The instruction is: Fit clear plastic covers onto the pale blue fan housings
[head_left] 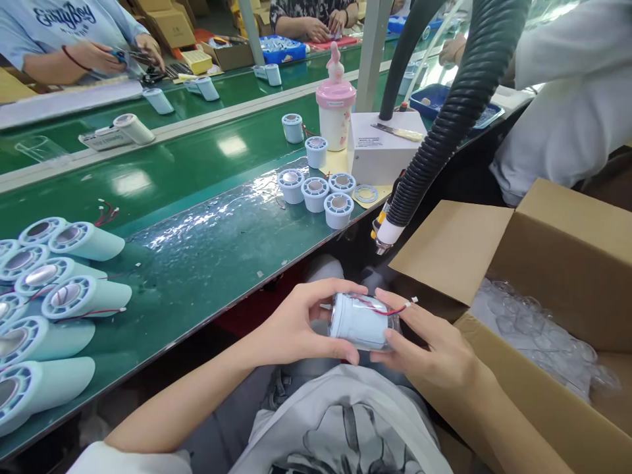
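Note:
Above my lap, a light-blue cylindrical housing (356, 324) lies on its side between my two hands. My left hand (296, 324) grips its left end, thumb below and fingers above. A clear plastic cup (394, 321) surrounds at least the right part of the housing, and my right hand (437, 345) holds that end with its fingers wrapped round it. Red and dark wires with a small white connector (407, 304) run along the top of the housing and stick out over my right fingers. How far the cup reaches to the left is hard to make out.
Similar short housings (315, 191) stand on the green bench, and longer ones (89, 296) lie at left. A black hose with an electric screwdriver (388, 236) hangs ahead. At right, an open carton (538, 368) contains clear cups. Co-workers (89, 52) sit across the conveyor belt (197, 148).

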### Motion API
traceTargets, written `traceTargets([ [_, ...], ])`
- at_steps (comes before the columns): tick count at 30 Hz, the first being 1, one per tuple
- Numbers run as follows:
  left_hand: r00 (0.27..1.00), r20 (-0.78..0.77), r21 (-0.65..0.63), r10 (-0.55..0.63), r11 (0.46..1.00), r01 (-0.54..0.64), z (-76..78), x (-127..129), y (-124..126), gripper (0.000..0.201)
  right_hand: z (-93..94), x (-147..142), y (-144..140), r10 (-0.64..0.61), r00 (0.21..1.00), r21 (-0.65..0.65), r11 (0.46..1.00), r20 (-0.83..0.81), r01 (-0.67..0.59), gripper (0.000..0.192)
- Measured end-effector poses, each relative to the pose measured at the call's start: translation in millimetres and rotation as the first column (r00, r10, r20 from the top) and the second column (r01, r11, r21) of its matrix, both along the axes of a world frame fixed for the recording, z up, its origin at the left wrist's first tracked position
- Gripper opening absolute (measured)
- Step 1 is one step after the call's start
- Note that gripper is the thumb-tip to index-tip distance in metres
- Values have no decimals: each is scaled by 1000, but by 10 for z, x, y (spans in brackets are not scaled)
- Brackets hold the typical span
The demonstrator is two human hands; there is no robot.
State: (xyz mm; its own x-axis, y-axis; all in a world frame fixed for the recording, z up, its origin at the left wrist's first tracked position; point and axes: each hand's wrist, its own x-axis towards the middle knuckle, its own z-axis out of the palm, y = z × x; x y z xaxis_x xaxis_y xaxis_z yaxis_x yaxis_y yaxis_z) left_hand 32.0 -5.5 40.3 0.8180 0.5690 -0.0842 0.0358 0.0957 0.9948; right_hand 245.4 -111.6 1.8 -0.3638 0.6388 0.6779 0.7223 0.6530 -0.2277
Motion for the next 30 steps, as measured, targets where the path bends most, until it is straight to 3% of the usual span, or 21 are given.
traceTargets([
  [8, 1000, -3, -39, 5, 999, -6, 9, -25, -77, 66, 148, -95, -44, 0, 1000, -76, 997, 9, 0, 29],
  [15, 1000, 10, -129, -8, 992, 9, 16, -72, -146, 63, 74, -127, -102, 45, 992, 43, 998, -116, -40, 31],
  [23, 1000, 26, -139, 11, 990, -7, 14, -190, -263, 64, 275, -229, -200, 33, 999, -133, 990, -17, -35, 37],
  [26, 1000, 31, -142, 6, 990, -2, 8, -250, -308, 64, 244, -279, -246, 74, 991, -98, 991, -111, -85, 45],
  [30, 998, 51, -148, 45, 988, -37, -10, -361, -386, 67, 141, -405, -308, 34, 904, -178, 977, -427, -121, 65],
])
